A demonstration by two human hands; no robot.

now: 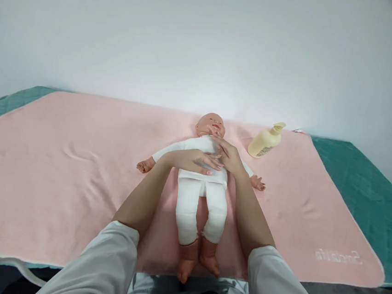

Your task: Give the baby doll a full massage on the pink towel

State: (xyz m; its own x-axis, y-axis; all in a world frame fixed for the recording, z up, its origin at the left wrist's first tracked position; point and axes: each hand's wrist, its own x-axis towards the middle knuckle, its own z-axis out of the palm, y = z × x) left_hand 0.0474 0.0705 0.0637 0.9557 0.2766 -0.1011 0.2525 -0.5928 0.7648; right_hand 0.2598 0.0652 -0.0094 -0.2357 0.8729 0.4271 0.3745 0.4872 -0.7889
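A baby doll (203,189) in white clothing lies on its back on a pink blanket (58,175), its head away from me and its bare feet toward me. My left hand (194,160) rests across the doll's torso with its fingers stretched to the right. On the upper chest lies my right hand (229,154), fingers extended toward the doll's chin. Both hands are flat and hold nothing. The fingertips of the two hands come close together over the chest, where they hide part of the doll's top.
A pale yellow pump bottle (265,142) lies tilted on the blanket to the right of the doll's head. Green padding (368,196) shows beyond the blanket's edges. A white wall (192,40) stands behind. At lower left runs a pale curved tube (14,262).
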